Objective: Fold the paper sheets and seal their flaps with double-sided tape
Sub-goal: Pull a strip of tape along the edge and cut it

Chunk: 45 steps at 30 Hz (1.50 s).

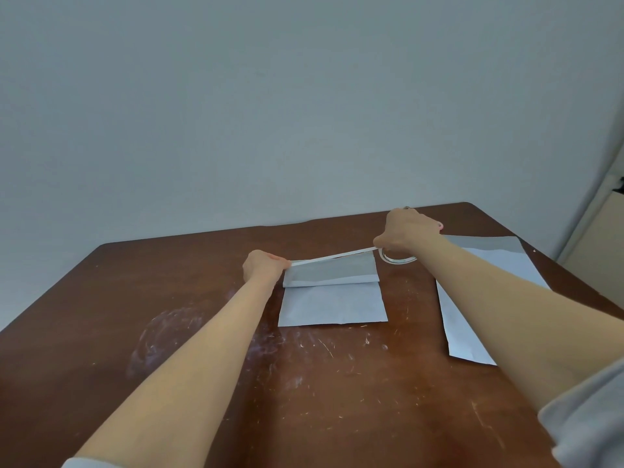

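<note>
Looks like a plain room in a home or small office, hard to tell which. Bare, pale grey-white wall (304, 96) filling the whole upper view, nothing hung on it. Dark brown wooden bench (320, 383) pushed right up against that wall, rounded far corners, top badly scuffed with whitish scratches and a cloudy smear on the left. At the far right edge, a cream panel (597, 238), maybe a door or cupboard, with a small dark fitting near its top. Flat, even light. Only paper-craft stuff out: 2 paper sheets (332, 305) on the bench.
</note>
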### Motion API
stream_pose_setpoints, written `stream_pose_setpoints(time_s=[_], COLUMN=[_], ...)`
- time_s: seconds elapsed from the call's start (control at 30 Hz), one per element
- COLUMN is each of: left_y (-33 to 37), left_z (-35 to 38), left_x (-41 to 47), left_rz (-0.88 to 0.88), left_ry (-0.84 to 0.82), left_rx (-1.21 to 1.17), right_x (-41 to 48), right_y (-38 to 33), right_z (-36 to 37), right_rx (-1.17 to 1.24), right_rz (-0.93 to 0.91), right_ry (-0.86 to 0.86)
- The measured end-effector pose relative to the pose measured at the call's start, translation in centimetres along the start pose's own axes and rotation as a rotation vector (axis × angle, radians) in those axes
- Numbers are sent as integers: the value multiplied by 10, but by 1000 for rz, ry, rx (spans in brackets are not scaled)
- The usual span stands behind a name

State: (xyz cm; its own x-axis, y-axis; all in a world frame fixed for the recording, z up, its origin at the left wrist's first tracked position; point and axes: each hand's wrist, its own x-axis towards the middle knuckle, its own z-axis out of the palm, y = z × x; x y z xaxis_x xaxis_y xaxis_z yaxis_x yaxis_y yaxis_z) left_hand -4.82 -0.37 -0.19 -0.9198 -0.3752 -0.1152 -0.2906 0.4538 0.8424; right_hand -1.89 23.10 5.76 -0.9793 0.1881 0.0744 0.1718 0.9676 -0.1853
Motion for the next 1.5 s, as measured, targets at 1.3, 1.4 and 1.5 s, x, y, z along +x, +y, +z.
stream_pose_setpoints(time_s=[1.3, 1.4, 1.5], left_y=[2, 2, 3], left_z=[13, 10, 13], left_x=[12, 9, 5], left_rz=[70, 76, 124], left_ry=[-110, -129, -107], left_rx=[455, 446, 462], right_x=[10, 10, 10], right_y=[6, 6, 5], right_z=[13, 13, 14], right_rx=[-40, -49, -60], right_rz=[-22, -23, -28], right_ry=[-16, -6, -10])
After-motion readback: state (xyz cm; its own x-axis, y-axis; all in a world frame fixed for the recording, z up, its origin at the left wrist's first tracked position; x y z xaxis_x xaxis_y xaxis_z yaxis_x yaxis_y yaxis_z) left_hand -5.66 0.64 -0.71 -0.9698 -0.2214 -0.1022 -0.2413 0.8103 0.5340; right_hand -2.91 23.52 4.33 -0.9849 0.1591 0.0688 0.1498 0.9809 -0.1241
